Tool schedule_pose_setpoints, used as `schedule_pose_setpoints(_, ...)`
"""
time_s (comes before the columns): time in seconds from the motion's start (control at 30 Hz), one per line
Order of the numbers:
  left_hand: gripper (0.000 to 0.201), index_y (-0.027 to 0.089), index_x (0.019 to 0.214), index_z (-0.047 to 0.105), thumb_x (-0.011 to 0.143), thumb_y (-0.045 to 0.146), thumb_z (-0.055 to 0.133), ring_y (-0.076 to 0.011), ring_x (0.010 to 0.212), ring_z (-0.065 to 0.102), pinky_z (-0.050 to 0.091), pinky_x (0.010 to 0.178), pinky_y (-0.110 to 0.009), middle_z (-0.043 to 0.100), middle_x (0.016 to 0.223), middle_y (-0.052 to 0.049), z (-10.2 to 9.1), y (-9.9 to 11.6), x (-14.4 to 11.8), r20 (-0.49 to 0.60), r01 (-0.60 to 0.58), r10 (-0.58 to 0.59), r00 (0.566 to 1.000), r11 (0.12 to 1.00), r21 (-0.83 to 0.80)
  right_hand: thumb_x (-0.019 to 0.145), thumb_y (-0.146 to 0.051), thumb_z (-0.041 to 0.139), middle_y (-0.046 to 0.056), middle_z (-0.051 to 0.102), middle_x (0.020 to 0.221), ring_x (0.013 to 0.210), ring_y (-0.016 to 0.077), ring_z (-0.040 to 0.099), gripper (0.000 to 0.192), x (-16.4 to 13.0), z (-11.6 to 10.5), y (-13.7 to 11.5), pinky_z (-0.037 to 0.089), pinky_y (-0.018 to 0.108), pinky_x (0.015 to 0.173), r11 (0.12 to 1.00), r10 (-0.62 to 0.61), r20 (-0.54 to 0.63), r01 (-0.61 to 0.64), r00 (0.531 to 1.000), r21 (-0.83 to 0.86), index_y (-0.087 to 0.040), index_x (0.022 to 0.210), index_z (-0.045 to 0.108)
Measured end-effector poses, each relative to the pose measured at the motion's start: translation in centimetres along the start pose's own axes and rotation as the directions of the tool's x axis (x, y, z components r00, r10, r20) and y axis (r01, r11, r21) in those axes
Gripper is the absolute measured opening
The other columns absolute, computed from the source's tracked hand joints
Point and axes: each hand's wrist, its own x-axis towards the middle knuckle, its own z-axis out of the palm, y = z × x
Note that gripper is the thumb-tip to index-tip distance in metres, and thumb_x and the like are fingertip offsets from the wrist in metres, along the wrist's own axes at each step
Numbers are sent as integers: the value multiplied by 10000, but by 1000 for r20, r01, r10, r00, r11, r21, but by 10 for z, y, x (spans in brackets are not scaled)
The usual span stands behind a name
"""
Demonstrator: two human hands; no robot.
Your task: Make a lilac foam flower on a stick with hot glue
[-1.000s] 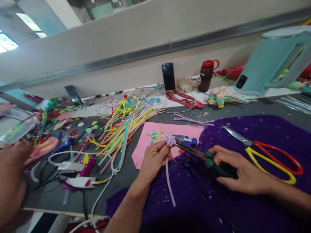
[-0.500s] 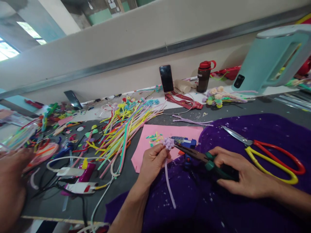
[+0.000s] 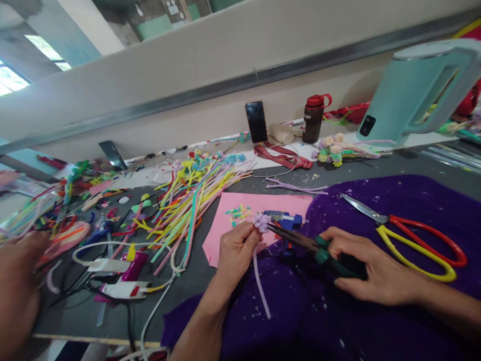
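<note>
Between the thumb and fingers of my left hand (image 3: pixel 239 250) is a lilac pipe-cleaner flower (image 3: pixel 262 222), its pale stem (image 3: pixel 262 291) hanging down below. My right hand (image 3: pixel 372 265) is wrapped round the green handles of a pair of long-nose pliers (image 3: pixel 300 240). The jaw tips touch or nearly touch the right side of the flower; whether they grip it I cannot tell. Behind the jaws a blue glue gun (image 3: pixel 289 220) lies partly hidden on a pink sheet (image 3: pixel 216 235), which also bears small yellow and green snippets (image 3: pixel 238 214).
Large scissors (image 3: pixel 417 240) lie on the purple cloth (image 3: pixel 406 195) at right. Left of the pink sheet are loose pipe cleaners (image 3: pixel 199 195), a power bank (image 3: pixel 135 265) and cables. Behind stand a phone (image 3: pixel 256 123), a bottle (image 3: pixel 313 120) and a kettle (image 3: pixel 409 95). Another person's hand (image 3: pixel 18 281) is at far left.
The flower has turned or tilted slightly in my left hand, and its stem has shifted a little. Both hands stay in nearly the same place, the pliers still at the flower.
</note>
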Motion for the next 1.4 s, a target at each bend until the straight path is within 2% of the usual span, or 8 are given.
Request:
schedule_pose_setpoints(0.4,222,188,613,588,805,274,518,-124,594,462,321,567,-216,491,578,7,-1,-2,1,-11,-74,75,997,994,76,647,-119,603,35,489,1013,849,163,509,245,-1,0,3,409,286,735,1000,-4,25,4,1000,7,-211,764,408)
schedule_pose_setpoints(0.97,240,170,624,555,839,235,471,-97,575,444,331,577,-211,474,590,22,0,-8,0,28,-180,178,984,961,211,645,-101,588,17,564,955,744,122,528,216,0,2,1,403,231,666,999,-40,-8,40,999,17,-205,752,432)
schedule_pose_setpoints(1.1,252,158,610,547,840,234,478,-89,565,438,328,564,-205,453,575,28,1,-9,1,22,-199,199,980,956,216,647,-100,581,13,563,929,733,119,513,204,-2,0,1,393,229,658,999,-18,20,17,1000,28,-201,744,433)
schedule_pose_setpoints(1.2,255,153,611,555,841,234,479,-88,563,438,327,559,-206,452,574,26,1,-9,0,21,-205,206,978,953,224,664,-122,575,1,550,863,721,124,499,173,-2,-3,0,385,231,642,996,20,64,-25,998,83,-201,732,437)
schedule_pose_setpoints(1.4,253,148,625,576,842,238,482,-89,567,442,331,560,-213,464,579,20,0,-9,-2,26,-214,214,977,951,223,703,-237,595,12,551,855,756,153,499,143,-2,-8,4,390,265,677,937,79,170,-131,982,323,-194,734,461)
